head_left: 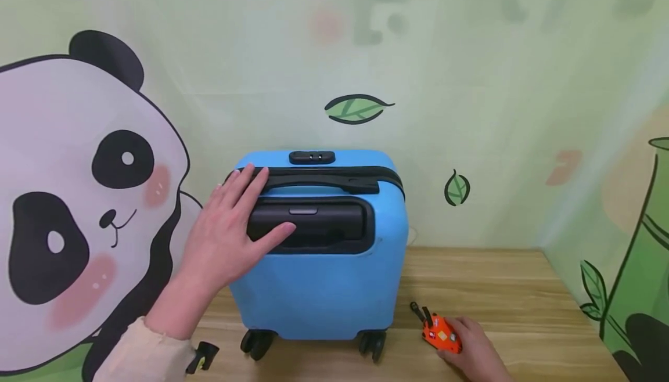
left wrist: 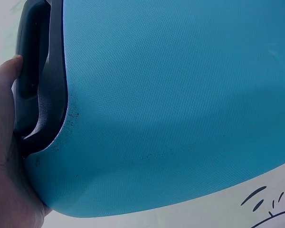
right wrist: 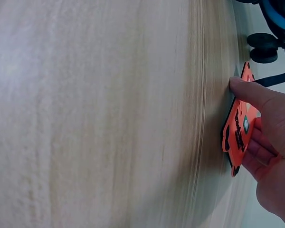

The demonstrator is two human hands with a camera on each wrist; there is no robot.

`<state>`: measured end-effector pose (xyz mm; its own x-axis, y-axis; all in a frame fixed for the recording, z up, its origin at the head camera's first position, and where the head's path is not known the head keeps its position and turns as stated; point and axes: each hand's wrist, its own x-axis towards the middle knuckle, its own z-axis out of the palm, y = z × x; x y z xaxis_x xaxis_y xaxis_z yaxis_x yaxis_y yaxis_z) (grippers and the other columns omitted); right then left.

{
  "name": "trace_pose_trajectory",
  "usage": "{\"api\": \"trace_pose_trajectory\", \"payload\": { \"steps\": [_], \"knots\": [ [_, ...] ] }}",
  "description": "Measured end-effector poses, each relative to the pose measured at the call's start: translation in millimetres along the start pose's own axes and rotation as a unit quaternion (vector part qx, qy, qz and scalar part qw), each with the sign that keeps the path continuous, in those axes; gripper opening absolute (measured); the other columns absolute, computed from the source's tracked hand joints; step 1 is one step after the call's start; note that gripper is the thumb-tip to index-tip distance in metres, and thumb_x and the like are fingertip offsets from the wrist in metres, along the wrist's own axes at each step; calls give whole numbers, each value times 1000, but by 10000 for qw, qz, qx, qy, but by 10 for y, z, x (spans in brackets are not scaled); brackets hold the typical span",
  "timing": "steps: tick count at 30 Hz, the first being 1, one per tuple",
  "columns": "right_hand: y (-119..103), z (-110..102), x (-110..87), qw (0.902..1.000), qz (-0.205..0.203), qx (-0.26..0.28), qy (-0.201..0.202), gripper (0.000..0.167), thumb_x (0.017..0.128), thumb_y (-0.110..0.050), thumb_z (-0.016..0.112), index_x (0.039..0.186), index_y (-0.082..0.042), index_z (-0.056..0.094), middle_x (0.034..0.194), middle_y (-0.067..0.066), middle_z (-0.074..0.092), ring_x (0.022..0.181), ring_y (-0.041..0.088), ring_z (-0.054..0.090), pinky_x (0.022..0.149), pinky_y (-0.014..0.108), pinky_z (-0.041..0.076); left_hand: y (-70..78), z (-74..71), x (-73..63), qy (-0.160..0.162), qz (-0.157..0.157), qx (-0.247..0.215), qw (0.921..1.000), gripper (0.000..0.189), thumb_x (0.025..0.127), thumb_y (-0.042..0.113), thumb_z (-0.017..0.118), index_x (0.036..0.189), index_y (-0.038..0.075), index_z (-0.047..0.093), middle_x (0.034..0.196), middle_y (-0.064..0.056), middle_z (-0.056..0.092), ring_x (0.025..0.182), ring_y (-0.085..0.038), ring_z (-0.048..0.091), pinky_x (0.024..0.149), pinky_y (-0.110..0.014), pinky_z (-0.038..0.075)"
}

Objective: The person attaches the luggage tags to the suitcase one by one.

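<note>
A small blue suitcase (head_left: 324, 295) stands upright on its wheels in the head view. My left hand (head_left: 225, 237) rests on its upper left side, fingers extended over the top edge beside the black carry handle (head_left: 324, 182). The thumb lies across the black pull-handle recess (head_left: 334, 231). In the left wrist view, that hand (left wrist: 4, 156) lies along the suitcase's black-trimmed edge. At lower right, my right hand (head_left: 473, 347) pinches an orange luggage tag (head_left: 441, 334) with a black strap. The right wrist view shows the thumb on one face of the tag (right wrist: 240, 126).
A wood-grain table (head_left: 502, 289) carries the suitcase. Black wheels (head_left: 372, 344) show beneath it, and a combination lock (head_left: 312, 157) sits on top. Behind hangs a green backdrop (head_left: 470, 80) with a printed panda (head_left: 130, 219). A small black object (head_left: 204, 357) is beside the left sleeve.
</note>
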<state>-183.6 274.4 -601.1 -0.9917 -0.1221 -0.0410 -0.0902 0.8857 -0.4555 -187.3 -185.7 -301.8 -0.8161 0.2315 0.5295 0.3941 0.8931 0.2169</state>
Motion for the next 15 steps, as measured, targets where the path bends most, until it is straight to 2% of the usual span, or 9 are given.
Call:
{"api": "trace_pose_trajectory", "payload": {
  "steps": [15],
  "knots": [
    [7, 6, -49, 9985, -341, 25, 431, 75, 77, -30, 97, 137, 2, 66, 129, 21, 64, 119, 41, 62, 102, 62, 53, -10, 12, 0, 42, 14, 4, 10000, 94, 95, 65, 69, 170, 22, 32, 175, -12, 29, 161, -40, 26, 128, -63, 22]
  ]
}}
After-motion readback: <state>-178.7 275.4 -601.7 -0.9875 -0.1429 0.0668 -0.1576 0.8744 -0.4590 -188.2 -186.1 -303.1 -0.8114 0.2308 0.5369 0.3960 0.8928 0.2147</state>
